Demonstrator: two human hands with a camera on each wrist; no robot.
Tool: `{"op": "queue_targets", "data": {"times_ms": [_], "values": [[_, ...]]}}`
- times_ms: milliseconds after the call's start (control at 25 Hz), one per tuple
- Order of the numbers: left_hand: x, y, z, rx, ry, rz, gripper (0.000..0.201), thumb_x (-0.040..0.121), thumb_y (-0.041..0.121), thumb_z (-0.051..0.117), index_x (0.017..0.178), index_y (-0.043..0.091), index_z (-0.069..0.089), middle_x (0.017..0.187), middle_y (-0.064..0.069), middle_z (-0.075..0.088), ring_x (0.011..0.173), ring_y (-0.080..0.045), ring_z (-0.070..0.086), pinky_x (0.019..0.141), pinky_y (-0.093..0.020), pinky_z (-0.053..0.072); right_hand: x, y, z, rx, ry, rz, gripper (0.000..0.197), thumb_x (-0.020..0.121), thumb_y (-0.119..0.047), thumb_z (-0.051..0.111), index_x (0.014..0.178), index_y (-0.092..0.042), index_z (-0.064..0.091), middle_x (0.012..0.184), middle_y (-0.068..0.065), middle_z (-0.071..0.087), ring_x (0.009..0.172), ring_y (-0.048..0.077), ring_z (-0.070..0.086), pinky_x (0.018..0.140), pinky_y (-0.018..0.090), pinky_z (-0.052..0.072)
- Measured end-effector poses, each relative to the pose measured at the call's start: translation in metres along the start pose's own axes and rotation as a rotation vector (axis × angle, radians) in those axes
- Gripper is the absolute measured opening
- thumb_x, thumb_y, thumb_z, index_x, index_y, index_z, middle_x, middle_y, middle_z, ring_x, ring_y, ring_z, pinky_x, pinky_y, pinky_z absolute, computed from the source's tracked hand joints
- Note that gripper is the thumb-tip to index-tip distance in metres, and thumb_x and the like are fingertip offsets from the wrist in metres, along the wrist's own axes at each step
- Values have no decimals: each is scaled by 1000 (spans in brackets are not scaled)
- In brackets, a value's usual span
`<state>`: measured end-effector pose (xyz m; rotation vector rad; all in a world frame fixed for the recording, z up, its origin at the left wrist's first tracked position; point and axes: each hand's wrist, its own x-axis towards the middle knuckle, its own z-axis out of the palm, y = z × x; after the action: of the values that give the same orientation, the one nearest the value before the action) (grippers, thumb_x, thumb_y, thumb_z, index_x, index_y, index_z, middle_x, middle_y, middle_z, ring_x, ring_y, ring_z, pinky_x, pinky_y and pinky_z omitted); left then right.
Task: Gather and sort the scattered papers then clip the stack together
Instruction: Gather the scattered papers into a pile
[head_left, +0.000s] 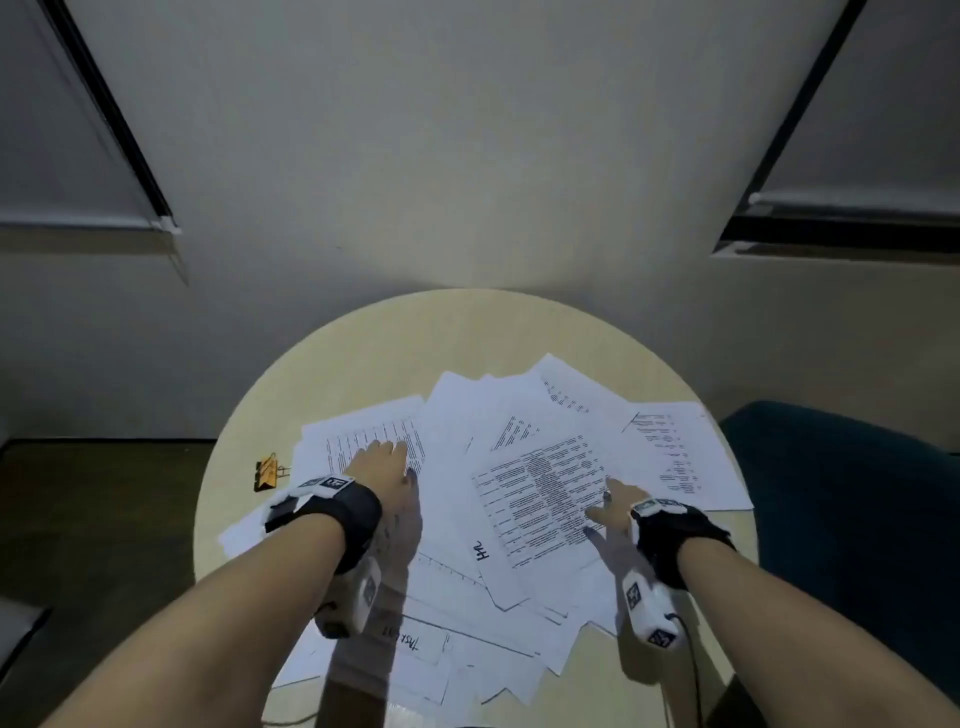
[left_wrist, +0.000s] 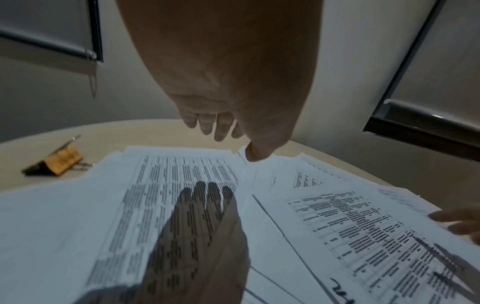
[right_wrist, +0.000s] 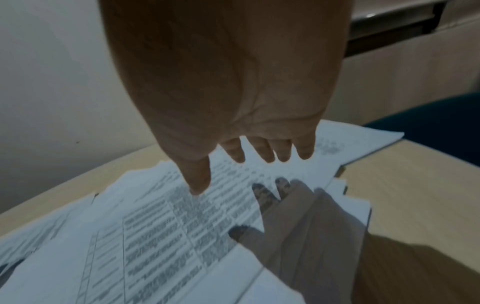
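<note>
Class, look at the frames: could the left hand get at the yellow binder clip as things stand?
Probably yes. The left hand is open and holds nothing, and the binder clip lies uncovered on the table just to its left.

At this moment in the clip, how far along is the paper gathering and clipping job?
Nothing looks done: the papers lie fanned and overlapping across the round table, not squared into a stack. In hand: the left hand and right hand are spread, fingers straight, over the sheets, gripping none. Left: gathering, sorting and clipping; the yellow binder clip sits unused on the table beside the papers' left edge.
</note>
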<state>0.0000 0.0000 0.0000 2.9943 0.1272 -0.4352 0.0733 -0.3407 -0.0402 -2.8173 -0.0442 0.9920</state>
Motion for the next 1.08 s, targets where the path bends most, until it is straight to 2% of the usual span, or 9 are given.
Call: {"op": "queue_targets", "data": {"times_ms": [160,280,400,480,600,680,800,920,1080], "values": [[9,18,27,-93,48,21,35,97,25,38,122,3,49,122,-14,55,116,-31,48,95,-38,40,-8,0,34,130,160,79,81,94,-56,46,154,-16,8,158,17,13,144,36,18,115,52,24],[16,32,40,-15,-98,46,47,96,29,41,135,4,39,135,-13,47,125,-31,41,102,-39,37,-18,5,53,199,59,106,83,95,-59,39,154,-22,-8,163,4,-8,149,32,-5,118,54,10],[16,52,47,-39,-276,34,72,90,37,55,146,3,22,142,-14,40,135,-34,33,107,-43,32,-21,6,68,366,109,64,80,95,-57,41,154,-28,-6,163,-2,-5,150,26,-8,119,54,0],[13,63,54,-164,-350,-5,61,86,37,62,131,6,36,129,-14,51,124,-33,47,100,-41,38,-23,6,74,402,169,39,76,94,-55,43,154,-31,1,163,-3,4,150,23,-7,119,51,-3],[6,66,55,-215,-306,-26,42,84,37,62,110,10,43,117,-12,55,106,-30,56,87,-38,45,-23,12,70,436,369,173,72,96,-44,46,154,-21,10,161,4,14,150,24,5,122,44,9],[1,61,53,-187,-320,-59,47,83,39,60,116,9,44,122,-13,47,112,-31,48,88,-39,44,-21,16,69,417,353,301,80,94,-47,48,153,-12,8,162,11,10,149,28,7,120,46,15],[-6,49,57,-228,-278,-128,62,82,41,60,130,8,37,130,-15,35,122,-32,35,95,-42,45,-19,8,72,442,294,243,83,92,-49,52,154,-15,9,161,14,11,148,31,11,118,47,20],[-6,47,61,-292,-278,-136,77,84,40,60,143,7,23,136,-17,31,126,-35,34,96,-42,44,-16,2,69,747,457,220,74,91,-38,58,151,-23,18,140,19,49,118,35,57,96,46,49],[0,52,56,-358,-315,-79,30,86,31,58,102,9,46,106,-11,51,93,-25,50,78,-36,46,-18,-2,62,1023,545,311,80,80,-33,74,143,-23,25,144,13,44,113,37,57,93,49,50]]}}
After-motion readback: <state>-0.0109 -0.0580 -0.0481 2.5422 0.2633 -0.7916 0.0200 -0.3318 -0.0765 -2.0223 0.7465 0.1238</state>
